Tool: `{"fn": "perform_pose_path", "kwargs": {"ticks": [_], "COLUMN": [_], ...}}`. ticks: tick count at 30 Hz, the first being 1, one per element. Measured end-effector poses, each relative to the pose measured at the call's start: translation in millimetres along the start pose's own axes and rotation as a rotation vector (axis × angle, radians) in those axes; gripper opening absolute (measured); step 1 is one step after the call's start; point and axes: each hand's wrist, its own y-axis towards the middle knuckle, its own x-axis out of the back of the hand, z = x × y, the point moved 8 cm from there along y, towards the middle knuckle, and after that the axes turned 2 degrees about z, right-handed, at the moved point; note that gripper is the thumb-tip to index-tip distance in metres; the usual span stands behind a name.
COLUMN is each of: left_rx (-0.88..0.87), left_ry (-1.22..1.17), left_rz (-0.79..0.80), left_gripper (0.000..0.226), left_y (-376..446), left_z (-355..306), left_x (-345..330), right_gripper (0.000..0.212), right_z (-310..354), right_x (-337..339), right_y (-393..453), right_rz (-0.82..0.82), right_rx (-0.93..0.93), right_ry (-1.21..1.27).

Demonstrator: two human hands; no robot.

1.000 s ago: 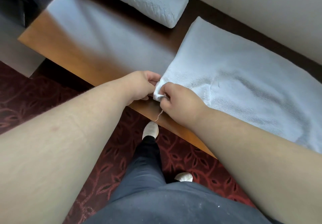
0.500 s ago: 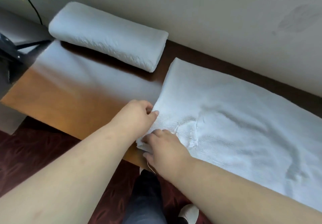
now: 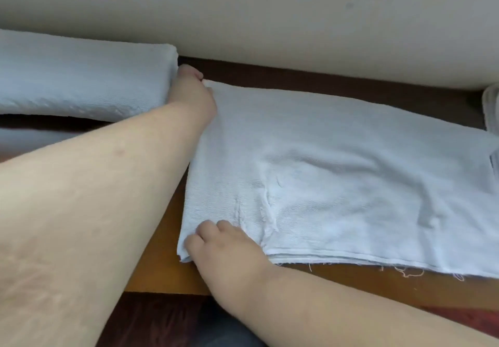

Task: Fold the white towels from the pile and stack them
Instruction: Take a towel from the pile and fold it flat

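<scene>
white towel [image 3: 337, 179] lay flat on the wooden table [image 3: 162, 260], doubled over, its layered edge facing the person with loose threads hanging off it. left hand [image 3: 193, 95] was at the towel's far left corner, fingers curled down onto the corner edge; whether they pinched the cloth or just pressed it, cannot tell, since the fingertips were hidden behind the hand. right hand [image 3: 226, 252] rested on the near left corner, fingers [image 3: 208, 229] bent and spread a little, tips pressing the top layer down, thumb side at the towel's edge. small wrinkles ran up the cloth just right of those fingers. a folded white stack [image 3: 81, 76] sat touching or just beside the back of the left hand, on its left. more white cloth [image 3: 491, 108] showed at the right edge, well away from both hands, beyond the towel's far right end. wall [image 3: 270, 17] ran behind the table, past the left fingers. dark red carpet [image 3: 162, 317] below the table edge.
</scene>
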Motion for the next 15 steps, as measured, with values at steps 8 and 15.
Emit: {"fn": "perform_pose_path", "kwargs": {"ticks": [8, 15], "left_rx": [-0.018, -0.664], "left_ry": [-0.016, 0.346], "left_rz": [0.09, 0.023], "left_gripper": [0.027, 0.046], "left_y": [12.0, -136.0], "left_z": [-7.7, -30.3], "left_x": [-14.5, -43.6], "right_gripper": [0.033, 0.034], "right_z": [-8.9, -39.5], "right_x": [7.4, 25.3], "right_y": [13.0, -67.1], "right_rz": [0.002, -0.256], "right_rx": [-0.027, 0.037], "right_ry": [0.281, 0.281]}}
